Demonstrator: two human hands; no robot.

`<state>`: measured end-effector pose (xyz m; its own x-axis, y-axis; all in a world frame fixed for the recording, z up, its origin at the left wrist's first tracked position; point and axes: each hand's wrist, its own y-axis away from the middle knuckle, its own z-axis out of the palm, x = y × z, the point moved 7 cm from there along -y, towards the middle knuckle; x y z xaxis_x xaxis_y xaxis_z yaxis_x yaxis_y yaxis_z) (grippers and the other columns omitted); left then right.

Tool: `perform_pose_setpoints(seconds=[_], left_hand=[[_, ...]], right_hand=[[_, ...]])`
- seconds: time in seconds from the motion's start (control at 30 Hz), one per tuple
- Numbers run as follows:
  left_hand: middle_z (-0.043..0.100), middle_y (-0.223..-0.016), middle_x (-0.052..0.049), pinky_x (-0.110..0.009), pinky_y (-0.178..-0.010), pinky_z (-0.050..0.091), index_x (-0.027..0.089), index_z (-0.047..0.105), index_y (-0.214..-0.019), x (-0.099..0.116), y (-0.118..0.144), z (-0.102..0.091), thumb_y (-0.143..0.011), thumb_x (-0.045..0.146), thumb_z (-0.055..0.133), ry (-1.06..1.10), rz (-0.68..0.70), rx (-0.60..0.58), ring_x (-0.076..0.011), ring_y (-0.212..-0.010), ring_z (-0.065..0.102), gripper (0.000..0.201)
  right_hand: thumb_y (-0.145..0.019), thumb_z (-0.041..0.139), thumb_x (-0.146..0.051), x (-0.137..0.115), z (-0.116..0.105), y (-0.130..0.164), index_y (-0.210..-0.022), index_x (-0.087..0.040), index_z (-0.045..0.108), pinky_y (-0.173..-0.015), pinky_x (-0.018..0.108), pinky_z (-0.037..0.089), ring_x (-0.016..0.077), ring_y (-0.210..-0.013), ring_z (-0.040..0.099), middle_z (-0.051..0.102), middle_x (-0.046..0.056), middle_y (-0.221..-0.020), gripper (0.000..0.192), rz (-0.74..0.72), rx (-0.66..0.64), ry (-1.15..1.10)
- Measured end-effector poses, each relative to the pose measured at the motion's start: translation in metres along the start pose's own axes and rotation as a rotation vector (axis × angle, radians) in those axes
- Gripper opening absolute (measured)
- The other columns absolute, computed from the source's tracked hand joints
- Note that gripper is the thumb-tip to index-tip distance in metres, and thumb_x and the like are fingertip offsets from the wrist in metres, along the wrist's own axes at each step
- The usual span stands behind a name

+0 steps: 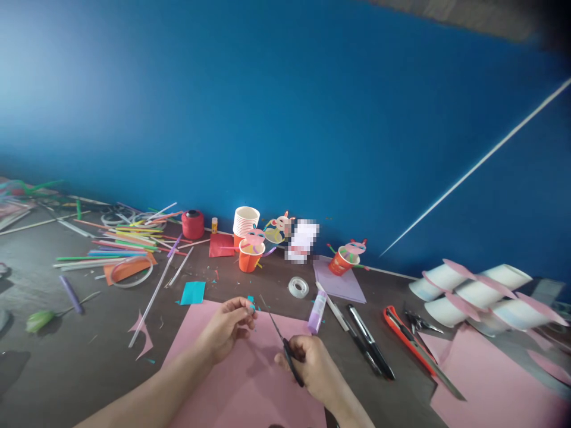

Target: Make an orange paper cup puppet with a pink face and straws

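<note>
**Hand Positions: Small Teal Scrap and Scissors Over the Pink Sheet**

The left hand (pixel 227 324) pinches a small teal paper scrap (pixel 251 303) between thumb and fingertips; the fingers are drawn narrow around it, and the scrap projects just past them toward the wall. The right hand (pixel 312 359) is closed around the handles of a pair of scissors (pixel 285 345). The blades run from the right fingers up and to the left, with the tip near the left fingertips and just short of the scrap (whether the blades are parted cannot be told).

Both hands are above a pink paper sheet (pixel 250 386) lying flat on the dark table (pixel 89 356).

Items beyond the fingertips:
- A purple glue stick (pixel 317 311) lies just right of the scissor tip.
- A roll of clear tape (pixel 298 287) lies past the glue stick.
- A teal paper square (pixel 193 292) lies left of the left fingers.
- An orange cup figure (pixel 250 254) stands beside a stack of paper cups (pixel 245 221), well beyond the left fingers.

Items to the right of the right fingers:
- Two black pens (pixel 370 348) lie near.
- An orange utility knife (pixel 408 339) lies further out.

A scatter of coloured straws (pixel 125 244) lies well to the left of both hands.
</note>
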<state>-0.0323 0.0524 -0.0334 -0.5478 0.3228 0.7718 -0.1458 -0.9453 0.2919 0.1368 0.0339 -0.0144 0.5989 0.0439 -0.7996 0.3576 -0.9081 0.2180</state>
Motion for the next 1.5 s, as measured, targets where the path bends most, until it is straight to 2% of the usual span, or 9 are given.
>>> perform_pose_setpoints(seconds=[0.2, 0.33, 0.47, 0.57, 0.77, 0.83, 1.03, 1.23, 1.5], left_hand=[[0.065, -0.071, -0.003, -0.016, -0.044, 0.037, 0.015, 0.062, -0.087, -0.004, -0.001, -0.002, -0.065, 0.024, 0.07, 0.014, -0.04, 0.018, -0.0079, -0.054, 0.057, 0.025], [0.067, -0.074, -0.004, -0.016, -0.044, 0.038, 0.015, 0.06, -0.079, -0.003, 0.0, -0.001, -0.065, 0.026, 0.07, 0.019, -0.036, 0.015, -0.0095, -0.054, 0.06, 0.021], [0.068, -0.076, -0.004, -0.017, -0.046, 0.041, 0.017, 0.053, -0.073, -0.001, 0.001, 0.001, -0.065, 0.027, 0.07, 0.061, -0.027, 0.022, -0.0103, -0.054, 0.062, 0.021], [0.069, -0.08, -0.004, -0.018, -0.047, 0.044, 0.017, 0.052, -0.074, 0.002, 0.002, 0.003, -0.066, 0.026, 0.07, 0.096, -0.013, 0.016, -0.0111, -0.056, 0.063, 0.022], [0.068, -0.094, -0.007, -0.014, -0.048, 0.047, 0.015, 0.056, -0.074, 0.005, 0.002, 0.003, -0.068, 0.021, 0.069, 0.163, -0.03, -0.017, -0.0094, -0.064, 0.063, 0.015], [0.068, -0.092, -0.007, -0.013, -0.049, 0.047, 0.014, 0.059, -0.074, 0.004, 0.0, -0.002, -0.068, 0.019, 0.069, 0.188, -0.027, -0.003, -0.0073, -0.061, 0.062, 0.013], [0.062, -0.059, 0.0, -0.013, -0.047, 0.046, 0.013, 0.063, -0.076, -0.003, -0.005, -0.011, -0.067, 0.022, 0.07, 0.193, -0.059, 0.047, -0.0062, -0.051, 0.057, 0.014], [0.059, -0.06, 0.001, -0.012, -0.042, 0.044, 0.013, 0.062, -0.069, 0.002, -0.002, -0.007, -0.065, 0.02, 0.071, 0.155, -0.035, 0.042, -0.0043, -0.046, 0.052, 0.013], [0.062, -0.071, -0.001, -0.011, -0.042, 0.045, 0.012, 0.064, -0.073, 0.002, -0.002, -0.007, -0.066, 0.022, 0.07, 0.165, -0.035, 0.037, -0.0034, -0.051, 0.053, 0.013]], right_hand=[[-0.068, 0.063, -0.045, 0.002, 0.002, 0.0, -0.055, -0.016, 0.043, -0.041, 0.018, 0.026, 0.0074, -0.043, 0.039, 0.044, -0.005, -0.046, 0.037, 0.022, -0.016, -0.049], [-0.069, 0.063, -0.043, 0.001, 0.003, -0.001, -0.054, -0.017, 0.043, -0.04, 0.019, 0.027, 0.0073, -0.041, 0.04, 0.045, -0.005, -0.045, 0.036, 0.012, -0.029, -0.136], [-0.066, 0.066, -0.044, -0.001, 0.009, -0.001, -0.053, -0.017, 0.041, -0.039, 0.019, 0.028, 0.0073, -0.037, 0.041, 0.043, -0.006, -0.04, 0.038, 0.064, -0.072, -0.298], [-0.064, 0.066, -0.047, -0.004, 0.016, 0.0, -0.054, -0.017, 0.043, -0.038, 0.018, 0.023, 0.006, -0.035, 0.038, 0.046, -0.005, -0.038, 0.04, 0.094, -0.147, -0.364], [-0.069, 0.062, -0.051, 0.002, 0.025, 0.003, -0.061, -0.014, 0.051, -0.039, 0.019, 0.018, 0.0048, -0.037, 0.033, 0.055, -0.001, -0.044, 0.039, 0.035, -0.291, -0.38], [-0.07, 0.06, -0.052, 0.006, 0.025, 0.003, -0.063, -0.013, 0.053, -0.04, 0.019, 0.018, 0.0047, -0.037, 0.032, 0.055, -0.001, -0.045, 0.041, 0.035, -0.306, -0.387], [-0.068, 0.06, -0.057, 0.01, 0.026, 0.003, -0.063, -0.012, 0.055, -0.04, 0.019, 0.017, 0.0044, -0.037, 0.031, 0.054, -0.002, -0.044, 0.046, 0.06, -0.315, -0.369], [-0.068, 0.059, -0.059, 0.01, 0.026, 0.004, -0.064, -0.011, 0.057, -0.04, 0.019, 0.018, 0.0041, -0.037, 0.031, 0.056, -0.001, -0.046, 0.048, 0.07, -0.317, -0.391], [-0.069, 0.061, -0.055, 0.01, 0.027, 0.004, -0.066, -0.011, 0.057, -0.042, 0.019, 0.021, 0.0046, -0.037, 0.034, 0.054, -0.002, -0.044, 0.044, 0.06, -0.328, -0.423]])
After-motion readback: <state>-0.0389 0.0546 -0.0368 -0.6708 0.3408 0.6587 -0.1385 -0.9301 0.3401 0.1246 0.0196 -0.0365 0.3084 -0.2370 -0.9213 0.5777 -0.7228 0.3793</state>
